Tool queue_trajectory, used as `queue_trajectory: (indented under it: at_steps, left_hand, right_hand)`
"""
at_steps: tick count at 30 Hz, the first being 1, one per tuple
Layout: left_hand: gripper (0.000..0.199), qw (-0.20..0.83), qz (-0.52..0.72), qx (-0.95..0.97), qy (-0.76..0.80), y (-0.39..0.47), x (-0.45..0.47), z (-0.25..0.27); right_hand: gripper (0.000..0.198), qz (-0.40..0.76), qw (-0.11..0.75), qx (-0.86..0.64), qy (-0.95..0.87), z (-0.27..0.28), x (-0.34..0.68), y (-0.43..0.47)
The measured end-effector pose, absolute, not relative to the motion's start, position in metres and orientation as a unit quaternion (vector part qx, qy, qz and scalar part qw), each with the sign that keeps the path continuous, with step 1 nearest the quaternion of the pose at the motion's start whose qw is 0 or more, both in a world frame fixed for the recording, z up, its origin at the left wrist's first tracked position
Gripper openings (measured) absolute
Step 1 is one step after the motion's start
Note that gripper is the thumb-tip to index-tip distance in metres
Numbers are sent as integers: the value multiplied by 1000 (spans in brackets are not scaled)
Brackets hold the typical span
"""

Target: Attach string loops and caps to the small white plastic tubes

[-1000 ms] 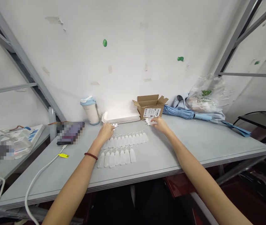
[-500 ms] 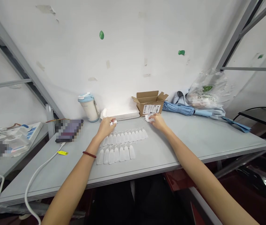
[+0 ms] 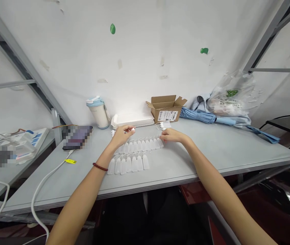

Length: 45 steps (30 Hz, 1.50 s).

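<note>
Two rows of white tags (image 3: pixel 134 164) are seen mid-frame in the head view, corded ends upward, presumably spread so none get tangled. Just above, a small white piece (image 3: pixel 133 129) is pinched in the left hand (image 3: pixel 121 136); the right hand (image 3: pixel 172 135) is placed at the upper row's right end, grip unclear. Tags look milky, flat, tapered at top.

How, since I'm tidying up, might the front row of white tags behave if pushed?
The white tags look flat, so they'd probably slide rather than roll. Their cords curve loosely, suggesting floppiness; lying close together, they might snag one another.
</note>
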<state>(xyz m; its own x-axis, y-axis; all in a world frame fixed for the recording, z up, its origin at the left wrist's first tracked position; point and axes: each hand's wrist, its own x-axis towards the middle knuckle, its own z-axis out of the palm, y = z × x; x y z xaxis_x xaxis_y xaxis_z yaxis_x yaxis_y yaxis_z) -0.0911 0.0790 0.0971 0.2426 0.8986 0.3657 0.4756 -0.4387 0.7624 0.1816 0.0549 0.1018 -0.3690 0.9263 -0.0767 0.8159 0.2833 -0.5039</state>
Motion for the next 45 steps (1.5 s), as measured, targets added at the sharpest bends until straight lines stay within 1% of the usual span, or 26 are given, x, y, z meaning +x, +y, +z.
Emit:
queue_trajectory:
  at_steps: [2,5,11,13,15,18,21,25,30,34,41,45]
  left_hand:
    - [36,266,406,744,458,76,-89,98]
    - [33,277,409,739,458,72,-87,101]
    - [29,326,407,716,464,63,-83,109]
    - [31,353,406,704,465,60,-81,110]
    - [33,391,407,688,457,59,-80,110]
    - [33,445,412,668,431,57,-77,108]
    - [32,473,422,655,411,55,-74,107]
    - [31,488,437,651,384,50,-70,109]
    - [31,459,485,634,390,47,-68,114]
    - [31,455,479,637,397,48,-69,114]
    - [30,505,452,626,385,47,-72,116]
    - [32,501,444,626,400,47,-71,117]
  right_hand:
    - [28,252,81,-554,-790,102,179,55]
    - [27,249,58,-557,-790,99,177,56]
    - [26,152,59,-612,-774,94,176,58]
    - [24,129,92,-628,-762,92,176,59]
    - [21,104,155,-627,-756,91,174,60]
    - [19,60,260,-591,-761,89,166,59]
    - [19,22,317,-552,-771,86,153,56]
    - [15,-20,329,-523,-786,80,136,51]
    - [13,-55,376,-458,-804,75,126,47]
    - [13,-81,398,-422,-810,73,123,45]
    - [11,-128,381,-397,-825,72,123,45]
    - [6,-173,362,-382,-832,72,122,45]
